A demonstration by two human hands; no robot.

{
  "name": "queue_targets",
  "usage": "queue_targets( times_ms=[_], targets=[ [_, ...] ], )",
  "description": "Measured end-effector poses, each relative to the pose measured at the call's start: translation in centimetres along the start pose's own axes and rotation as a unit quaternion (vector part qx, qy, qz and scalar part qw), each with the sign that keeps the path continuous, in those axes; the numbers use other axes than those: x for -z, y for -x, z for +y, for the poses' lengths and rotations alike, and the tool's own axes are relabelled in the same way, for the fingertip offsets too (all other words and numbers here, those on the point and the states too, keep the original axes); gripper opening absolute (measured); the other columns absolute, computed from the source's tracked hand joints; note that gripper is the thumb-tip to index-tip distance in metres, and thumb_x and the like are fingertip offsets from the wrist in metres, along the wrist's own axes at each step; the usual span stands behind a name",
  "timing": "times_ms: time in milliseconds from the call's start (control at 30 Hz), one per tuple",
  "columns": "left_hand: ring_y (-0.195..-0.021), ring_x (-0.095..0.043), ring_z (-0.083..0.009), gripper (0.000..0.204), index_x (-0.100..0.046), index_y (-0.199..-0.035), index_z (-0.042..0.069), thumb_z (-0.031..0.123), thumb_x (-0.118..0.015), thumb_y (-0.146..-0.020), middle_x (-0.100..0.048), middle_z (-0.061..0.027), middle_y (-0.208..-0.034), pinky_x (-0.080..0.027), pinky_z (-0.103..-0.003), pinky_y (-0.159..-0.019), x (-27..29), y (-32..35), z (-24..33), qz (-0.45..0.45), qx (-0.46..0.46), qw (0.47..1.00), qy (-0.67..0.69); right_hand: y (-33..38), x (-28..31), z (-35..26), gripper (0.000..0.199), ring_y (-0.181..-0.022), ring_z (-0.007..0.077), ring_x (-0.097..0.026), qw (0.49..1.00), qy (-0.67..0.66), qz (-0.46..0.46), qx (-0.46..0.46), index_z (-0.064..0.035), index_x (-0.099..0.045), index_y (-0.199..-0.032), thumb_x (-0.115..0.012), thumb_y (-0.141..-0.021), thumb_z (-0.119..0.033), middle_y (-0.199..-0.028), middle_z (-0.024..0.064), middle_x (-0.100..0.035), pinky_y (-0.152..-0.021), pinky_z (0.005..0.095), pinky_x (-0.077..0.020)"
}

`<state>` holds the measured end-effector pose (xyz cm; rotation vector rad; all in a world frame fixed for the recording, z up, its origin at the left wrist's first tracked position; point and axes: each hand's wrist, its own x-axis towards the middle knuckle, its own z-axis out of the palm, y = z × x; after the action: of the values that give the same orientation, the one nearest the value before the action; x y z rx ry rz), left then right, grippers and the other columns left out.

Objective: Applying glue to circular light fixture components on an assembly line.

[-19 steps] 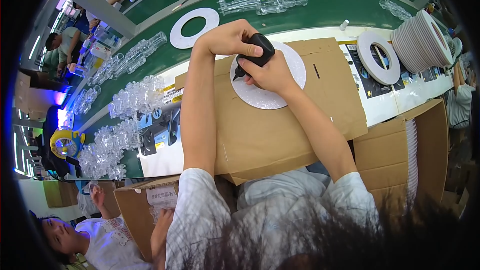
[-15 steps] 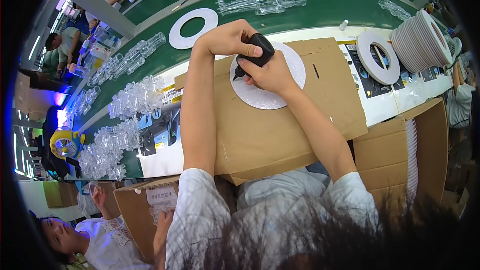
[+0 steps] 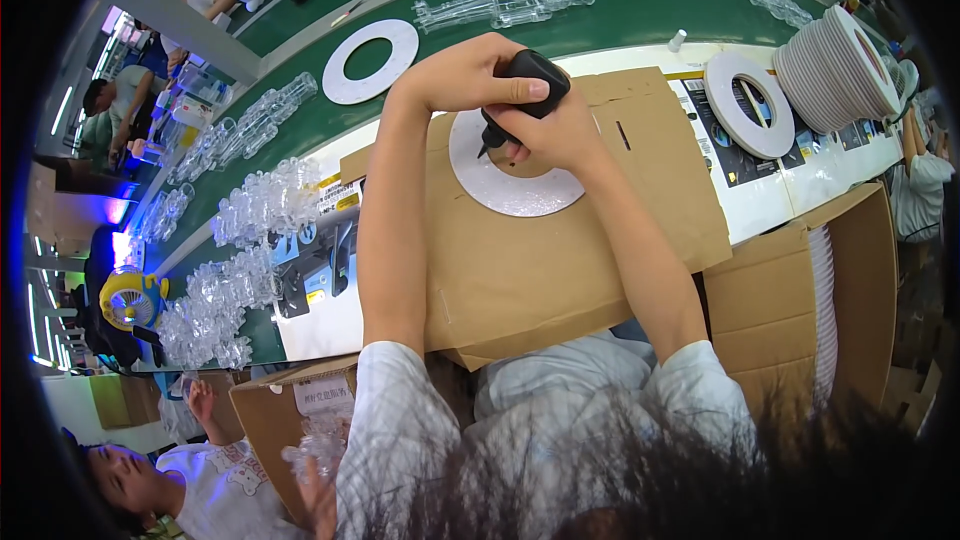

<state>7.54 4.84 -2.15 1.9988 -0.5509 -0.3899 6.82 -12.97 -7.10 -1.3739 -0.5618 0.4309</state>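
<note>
2 hands press a black tool onto a white ring on a cardboard sheet.

The left hand (image 3: 470, 75) is curled shut over the top of the tool (image 3: 525, 90), thumb along its side; the right hand (image 3: 555, 130) is closed around its lower part, and the tip points down at the ring (image 3: 500, 185) (a flat white disc with a hole, partly hidden by the right hand). The ring lies on the sheet (image 3: 520, 260), which rests on the tabletop (image 3: 330, 315). Another ring (image 3: 370, 62) lies on the green belt (image 3: 640, 0) beyond, near clear plastic pieces (image 3: 505, 2). A stack of rings (image 3: 835, 70) stands at right, beside a carton (image 3: 800, 290).
</note>
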Motion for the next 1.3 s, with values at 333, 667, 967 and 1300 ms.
queue_targets(
  times_ms=[333, 667, 967, 1300],
  targets=[
    [-0.067, -0.053, -0.0075, 0.04, -0.069, -0.1, -0.003, 0.035, -0.075, -0.088, -0.064, 0.0005, -0.074, -0.046, -0.026, -0.06, 0.4, 0.2, -0.9, -0.017, -0.017, 1.0, -0.005, 0.3, -0.5, 0.5, 0.027, -0.05, 0.0088, -0.06, 1.0, -0.022, -0.001, 0.0, -0.0017, -0.062, -0.105, -0.073, -0.082, -0.008, -0.074, 0.0033, -0.065, -0.044, 0.0239, -0.0478],
    [-0.061, -0.05, -0.0059, 0.035, -0.069, -0.095, -0.003, 0.031, -0.076, -0.087, -0.061, 0.0019, -0.069, -0.042, -0.024, -0.053, 0.4, 0.4, -1.2, -0.016, -0.017, 1.0, 0.019, 0.1, -0.7, 0.9, 0.019, -0.049, 0.0085, -0.061, 0.999, -0.029, 0.004, 0.013, -0.0015, -0.065, -0.099, -0.073, -0.083, -0.008, -0.074, 0.0042, -0.066, -0.042, 0.0225, -0.0476],
    [-0.062, -0.05, -0.0058, 0.036, -0.069, -0.094, -0.002, 0.032, -0.078, -0.086, -0.061, 0.0024, -0.07, -0.042, -0.024, -0.053, 0.5, 0.3, -1.4, -0.022, -0.011, 0.999, 0.035, 0.0, -0.8, 1.3, 0.022, -0.05, 0.0078, -0.061, 0.999, -0.025, 0.015, 0.022, -0.0008, -0.064, -0.101, -0.073, -0.083, -0.007, -0.074, 0.0044, -0.066, -0.043, 0.0219, -0.0476],
    [-0.071, -0.056, -0.0073, 0.04, -0.071, -0.106, -0.002, 0.031, -0.079, -0.084, -0.066, -0.0001, -0.079, -0.048, -0.025, -0.063, 0.7, 0.0, -1.0, -0.016, 0.009, 1.0, 0.013, -0.1, -0.5, 0.7, 0.026, -0.048, 0.0087, -0.059, 0.999, 0.01, 0.012, 0.034, -0.0018, -0.063, -0.103, -0.075, -0.082, -0.013, -0.074, 0.0041, -0.066, -0.045, 0.0236, -0.0477]
  ],
)
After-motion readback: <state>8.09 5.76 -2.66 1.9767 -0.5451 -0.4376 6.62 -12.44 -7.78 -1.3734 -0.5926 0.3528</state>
